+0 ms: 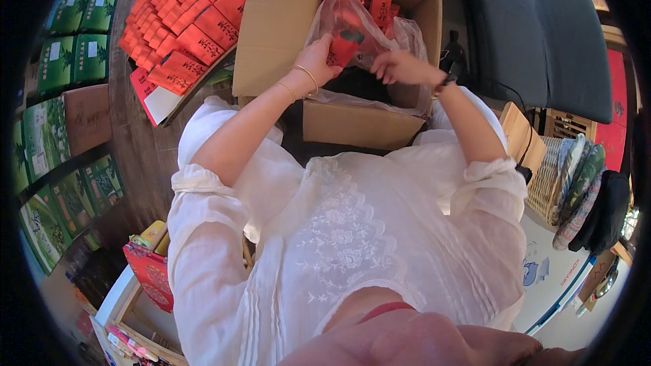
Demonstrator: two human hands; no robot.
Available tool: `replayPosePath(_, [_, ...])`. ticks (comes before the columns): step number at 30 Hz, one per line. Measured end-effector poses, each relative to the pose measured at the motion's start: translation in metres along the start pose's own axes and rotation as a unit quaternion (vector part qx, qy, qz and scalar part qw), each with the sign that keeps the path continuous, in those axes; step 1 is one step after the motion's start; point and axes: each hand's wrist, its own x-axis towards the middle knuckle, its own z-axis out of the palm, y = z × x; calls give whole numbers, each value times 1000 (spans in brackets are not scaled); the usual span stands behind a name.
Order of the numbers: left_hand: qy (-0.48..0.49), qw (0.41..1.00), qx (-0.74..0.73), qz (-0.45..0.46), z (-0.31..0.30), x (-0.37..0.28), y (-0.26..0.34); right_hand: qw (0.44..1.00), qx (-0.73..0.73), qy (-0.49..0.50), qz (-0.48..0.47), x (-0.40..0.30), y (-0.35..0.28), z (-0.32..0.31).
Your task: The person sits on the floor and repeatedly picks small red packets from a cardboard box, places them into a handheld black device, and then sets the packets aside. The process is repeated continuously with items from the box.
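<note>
My left hand (319,65), with thin bangles at its wrist, holds a small red paper packet (343,52) that bears dark writing. It is over an open cardboard box (277,25) lined with a clear plastic bag (414,40). My right hand (402,68) is beside the bag's front part with its fingers bent; whether they grip the plastic cannot be told. More red packets (381,6) lie inside the box, partly behind the plastic. Something dark (363,84) shows below my hands in the box. Many like packets (201,43) lie in rows at the upper left.
The rows of packets rest by a dark wooden surface (142,147). Green printed boxes (61,63) are stacked at the far left. A dark grey cushioned seat (519,35) stands right of the box, with a woven basket (541,178) holding folded cloths below it.
</note>
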Motion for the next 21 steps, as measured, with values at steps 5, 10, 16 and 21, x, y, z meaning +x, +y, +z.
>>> replayPosePath(5, [6, 999, 41, -30, 4, 2, 6, 926, -364, -96, 31, 75, 93, 47])
replayPosePath(10, [-30, 997, 16, -74, -7, 0, 16, 892, -450, 4, 32, 118, 142, 40])
replayPosePath(16, [-56, 992, 15, -108, -8, -6, 15, 909, -296, 294, -6, 137, 147, 21])
replayPosePath(21, [-5, 997, 14, -80, -1, -11, 16, 916, -344, 204, -46, 150, 180, 41])
